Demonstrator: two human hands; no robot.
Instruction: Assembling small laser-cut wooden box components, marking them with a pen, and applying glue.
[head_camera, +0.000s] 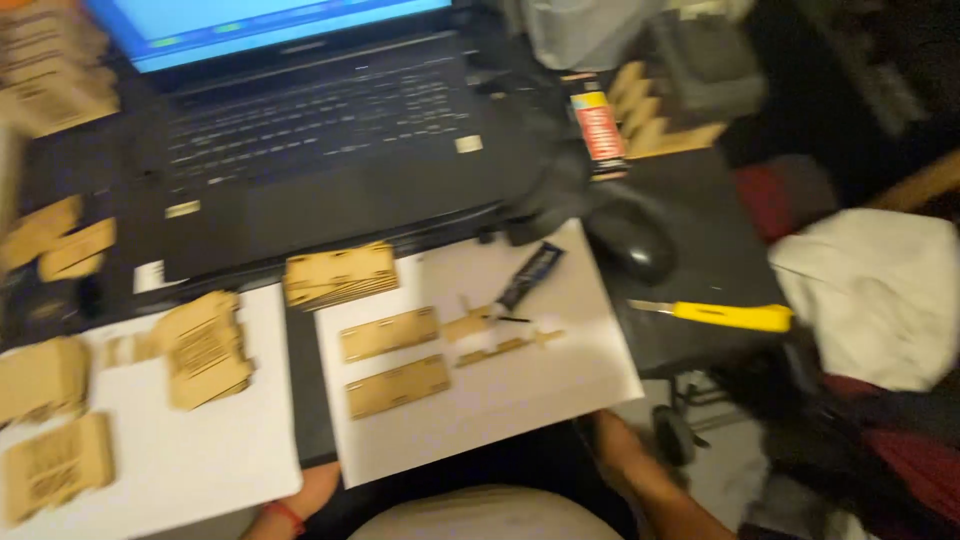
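Little of either hand shows below the desk's front edge, and the view is blurred. My left hand (300, 497), with a red band at the wrist, sits just under the left white paper sheet (150, 460). My right hand (612, 445) and forearm lie under the corner of the right white sheet (520, 400); its fingers are hidden. Neither hand visibly holds anything. On the right sheet lie two flat wooden plates (390, 333) (398, 385), small wooden strips (505, 345) and a dark glue tube (528, 275).
An open black laptop (320, 150) stands at the back. Stacks of cut wooden pieces (205, 350) (340, 273) lie on the left. On the right are a black mouse (630, 240), a yellow utility knife (725, 316), an orange-labelled box (598, 130) and a white cloth (880, 295).
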